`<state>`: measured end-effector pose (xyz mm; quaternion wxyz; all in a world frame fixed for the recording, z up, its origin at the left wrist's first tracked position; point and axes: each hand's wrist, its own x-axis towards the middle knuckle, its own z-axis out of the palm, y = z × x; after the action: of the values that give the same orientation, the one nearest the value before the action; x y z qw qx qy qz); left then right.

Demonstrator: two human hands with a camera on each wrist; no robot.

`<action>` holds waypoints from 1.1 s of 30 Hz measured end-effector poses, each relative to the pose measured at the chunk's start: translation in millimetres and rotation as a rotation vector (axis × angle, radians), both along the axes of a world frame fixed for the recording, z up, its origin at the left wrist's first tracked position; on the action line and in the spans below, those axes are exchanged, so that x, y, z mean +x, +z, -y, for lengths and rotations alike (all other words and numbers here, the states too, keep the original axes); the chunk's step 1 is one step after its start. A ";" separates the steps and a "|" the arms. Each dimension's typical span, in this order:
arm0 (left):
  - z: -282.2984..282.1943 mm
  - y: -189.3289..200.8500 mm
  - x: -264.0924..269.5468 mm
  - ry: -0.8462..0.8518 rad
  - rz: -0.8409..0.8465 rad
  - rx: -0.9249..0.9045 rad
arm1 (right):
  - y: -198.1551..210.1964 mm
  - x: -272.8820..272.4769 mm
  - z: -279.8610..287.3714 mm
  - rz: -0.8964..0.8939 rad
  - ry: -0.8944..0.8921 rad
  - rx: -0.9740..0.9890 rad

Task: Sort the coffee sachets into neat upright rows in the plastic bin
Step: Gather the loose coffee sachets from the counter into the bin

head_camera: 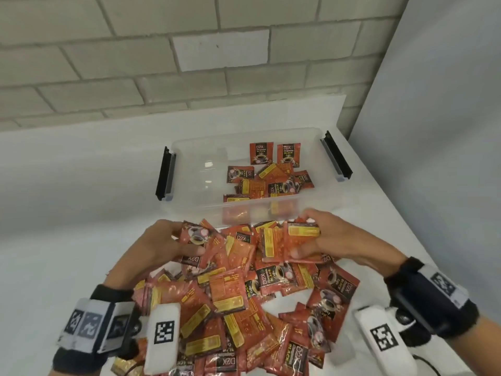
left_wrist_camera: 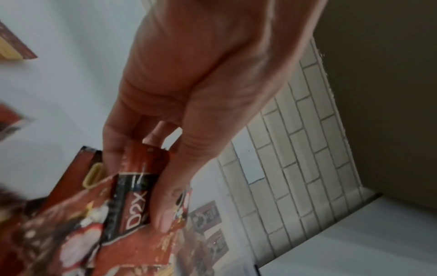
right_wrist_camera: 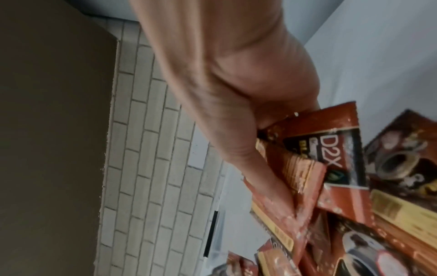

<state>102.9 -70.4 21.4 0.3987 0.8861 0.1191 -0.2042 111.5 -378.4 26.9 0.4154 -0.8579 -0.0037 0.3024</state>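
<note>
A big loose pile of red coffee sachets [head_camera: 230, 299] lies on the white table in front of the clear plastic bin [head_camera: 189, 169]. In the bin, two sachets [head_camera: 273, 153] stand upright against the far wall and several more lie flat on the right side. My left hand [head_camera: 165, 245] grips a few sachets [left_wrist_camera: 132, 201] at the pile's far left, thumb on top. At the pile's far right, my right hand [head_camera: 320, 237] holds a small stack of sachets [right_wrist_camera: 307, 168] between thumb and fingers.
The bin has black latch handles at its left [head_camera: 164, 175] and right [head_camera: 336, 156] ends, and its left half is bare. A brick wall [head_camera: 189, 50] stands behind the table. A grey panel [head_camera: 433, 131] closes off the right side.
</note>
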 end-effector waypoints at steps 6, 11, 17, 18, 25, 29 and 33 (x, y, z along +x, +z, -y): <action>-13.8 38.1 -16.7 0.051 0.051 -0.228 | -25.0 10.5 -27.8 0.138 0.071 -0.199; -61.4 33.2 -31.0 0.211 0.010 -0.294 | -31.8 18.5 -22.7 0.182 0.040 -0.265; -84.3 -20.9 -40.5 0.419 -0.049 -0.052 | -15.4 17.5 -5.9 0.124 0.015 -0.139; -83.6 -27.5 -41.6 0.446 -0.025 0.064 | -11.9 17.4 -3.0 0.119 0.008 -0.111; -73.2 -22.1 -37.0 0.465 -0.066 -0.093 | 18.6 22.7 9.8 0.127 -0.088 0.066; -65.5 0.1 -29.0 0.347 -0.115 -0.201 | 39.6 35.9 12.3 0.183 -0.154 0.157; -53.4 42.8 -15.9 0.134 -0.017 -0.269 | 48.7 62.0 7.3 0.281 -0.238 0.167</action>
<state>87.1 -17.0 64.2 0.5256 0.8129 0.1531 -0.1988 173.5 -385.7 75.6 0.5135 -0.8485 0.0147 0.1270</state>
